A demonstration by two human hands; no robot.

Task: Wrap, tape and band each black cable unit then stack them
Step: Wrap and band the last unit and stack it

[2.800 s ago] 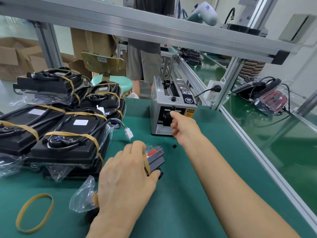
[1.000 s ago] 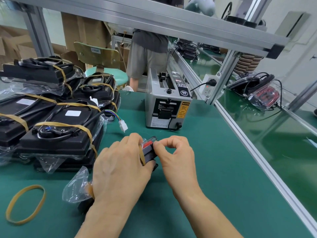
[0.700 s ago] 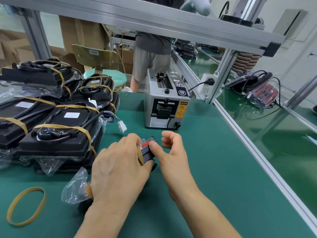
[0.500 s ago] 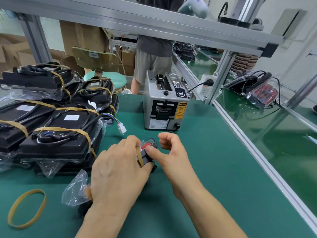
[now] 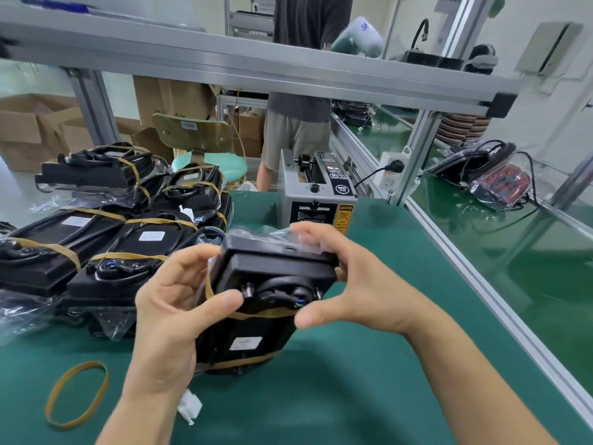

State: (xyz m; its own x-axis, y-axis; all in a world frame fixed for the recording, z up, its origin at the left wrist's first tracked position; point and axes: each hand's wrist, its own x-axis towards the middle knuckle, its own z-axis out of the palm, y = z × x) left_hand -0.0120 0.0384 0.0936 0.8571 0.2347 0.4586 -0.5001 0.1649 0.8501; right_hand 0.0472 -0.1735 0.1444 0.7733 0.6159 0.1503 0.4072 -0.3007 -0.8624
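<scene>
Black cable unit (image 5: 272, 284) upright between hands | left hand (image 5: 170, 303) fingers clamped | right hand (image 5: 349, 284) fingers seemingly clamped

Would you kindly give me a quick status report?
Both hands, left hand and right hand, grip banded cable unit, tilted above mat. Nothing blocking finished stack.

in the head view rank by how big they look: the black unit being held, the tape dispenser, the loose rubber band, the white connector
1. black cable unit, though nearness inflates it
2. tape dispenser
3. loose rubber band
4. white connector
</scene>
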